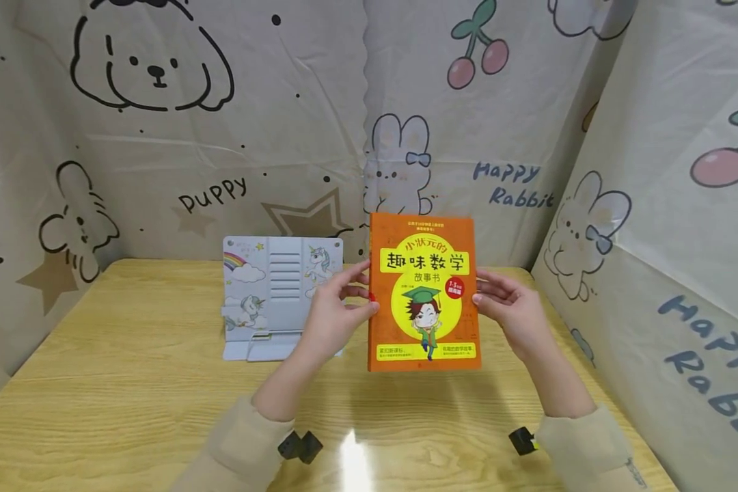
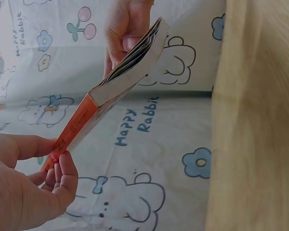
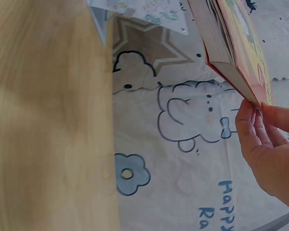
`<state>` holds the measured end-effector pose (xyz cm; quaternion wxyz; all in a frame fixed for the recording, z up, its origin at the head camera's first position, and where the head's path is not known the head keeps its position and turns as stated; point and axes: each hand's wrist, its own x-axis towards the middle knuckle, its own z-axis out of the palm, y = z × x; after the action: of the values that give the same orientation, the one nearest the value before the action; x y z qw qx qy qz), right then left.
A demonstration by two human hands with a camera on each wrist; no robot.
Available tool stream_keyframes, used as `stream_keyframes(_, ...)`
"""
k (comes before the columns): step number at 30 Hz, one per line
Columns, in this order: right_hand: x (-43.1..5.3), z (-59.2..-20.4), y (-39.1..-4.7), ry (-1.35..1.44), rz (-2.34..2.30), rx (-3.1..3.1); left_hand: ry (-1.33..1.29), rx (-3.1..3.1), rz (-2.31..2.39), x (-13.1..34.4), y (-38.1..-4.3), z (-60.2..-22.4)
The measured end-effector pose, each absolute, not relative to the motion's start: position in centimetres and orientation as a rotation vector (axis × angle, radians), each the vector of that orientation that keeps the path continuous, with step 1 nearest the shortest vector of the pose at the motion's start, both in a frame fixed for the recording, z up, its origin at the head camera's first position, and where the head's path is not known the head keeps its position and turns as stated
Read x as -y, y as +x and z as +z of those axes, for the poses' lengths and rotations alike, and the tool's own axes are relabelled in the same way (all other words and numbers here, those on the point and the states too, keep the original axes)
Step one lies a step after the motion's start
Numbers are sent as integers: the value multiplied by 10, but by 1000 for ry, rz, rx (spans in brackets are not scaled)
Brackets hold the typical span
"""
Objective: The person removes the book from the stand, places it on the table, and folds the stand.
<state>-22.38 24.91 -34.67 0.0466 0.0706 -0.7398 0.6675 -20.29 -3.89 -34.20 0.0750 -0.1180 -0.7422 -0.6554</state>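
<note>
An orange book (image 1: 406, 328) with a yellow circle and a cartoon child in a green cap faces the head camera, held upright above the table. My left hand (image 1: 338, 307) pinches its spine side, thumb in front and fingers behind. On the opposite edge, my right hand (image 1: 516, 311) pinches the cover and pages the same way. In the left wrist view, the left hand (image 2: 29, 183) grips the orange spine, and the pages fan slightly apart. The right wrist view has the right hand (image 3: 269, 139) pinching a corner of the book (image 3: 226, 53).
A white book stand (image 1: 283, 280) printed with unicorns and a rainbow stands on the wooden table (image 1: 147, 396), left of the book. Cloth curtains (image 1: 307, 82) with cartoon puppies, rabbits and cherries hang behind the table and along its right side.
</note>
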Motion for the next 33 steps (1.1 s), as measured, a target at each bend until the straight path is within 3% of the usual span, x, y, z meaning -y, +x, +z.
stream_keyframes(11,-271,-374,-221,164,2120,2244,-275,2237,-2038,15,-217,-381)
stream_keyframes(33,-299,-424,-252,-54,2109,2452,-64,2377,-2098,-20,-250,-436)
